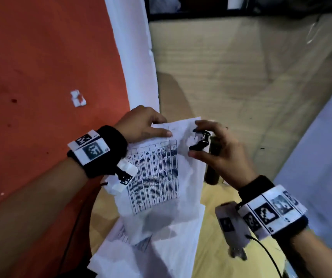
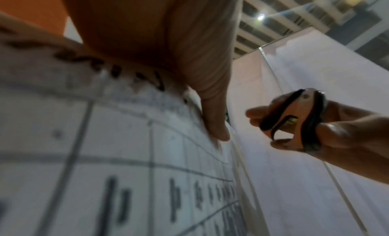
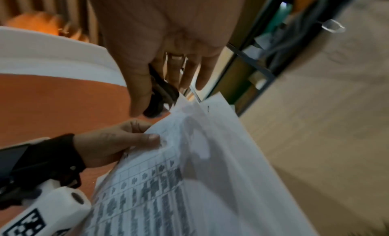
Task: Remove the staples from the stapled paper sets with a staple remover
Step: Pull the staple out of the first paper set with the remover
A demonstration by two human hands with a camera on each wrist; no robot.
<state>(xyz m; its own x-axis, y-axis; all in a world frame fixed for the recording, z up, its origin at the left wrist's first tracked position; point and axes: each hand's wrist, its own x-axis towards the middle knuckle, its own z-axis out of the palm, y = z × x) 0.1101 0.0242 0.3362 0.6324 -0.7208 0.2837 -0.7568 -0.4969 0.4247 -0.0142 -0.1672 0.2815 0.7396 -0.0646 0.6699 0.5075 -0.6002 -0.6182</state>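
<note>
A stapled paper set (image 1: 157, 173) printed with a table is held up in mid air. My left hand (image 1: 141, 125) pinches its top left edge, thumb (image 1: 161, 133) on the front sheet; the same thumb (image 2: 212, 120) and paper (image 2: 105, 139) fill the left wrist view. My right hand (image 1: 211, 145) holds a black staple remover (image 1: 200, 142) between thumb and fingers, just right of the paper's top corner. The remover (image 2: 292, 120) shows its metal claws apart, a short way from the paper's edge. In the right wrist view the remover (image 3: 162, 96) sits at the paper's top corner (image 3: 185, 105).
More loose sheets (image 1: 151, 247) lie below on a yellow surface (image 1: 211, 227). An orange wall (image 1: 40, 77) with a white strip (image 1: 137, 57) stands to the left. A pale wooden floor (image 1: 241, 77) lies beyond. A dark cylindrical object (image 1: 213, 169) sits behind the paper.
</note>
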